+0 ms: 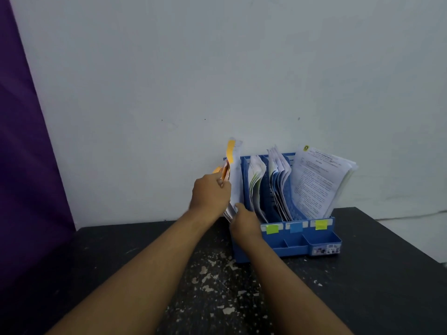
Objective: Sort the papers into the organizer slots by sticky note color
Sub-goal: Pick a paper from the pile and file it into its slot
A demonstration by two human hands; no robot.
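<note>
A blue plastic organizer (321, 240) stands against the wall on a dark table. Its front rail carries a green sticky note (272, 229), a blue sticky note (296, 227) and a yellow-green sticky note (321, 224). Papers fill the slots behind them. At the organizer's left end stands a bundle of papers (235, 180) tagged with an orange sticky note (231, 151). My left hand (210, 194) grips this bundle's left side near other orange notes. My right hand (244, 223) holds the bundle's lower edge, fingers curled round it.
The black table (145, 250) has white paint flecks in the middle. A pale wall rises right behind the organizer. A purple cloth (21, 153) hangs at the left. Small front compartments (297, 243) of the organizer hold nothing.
</note>
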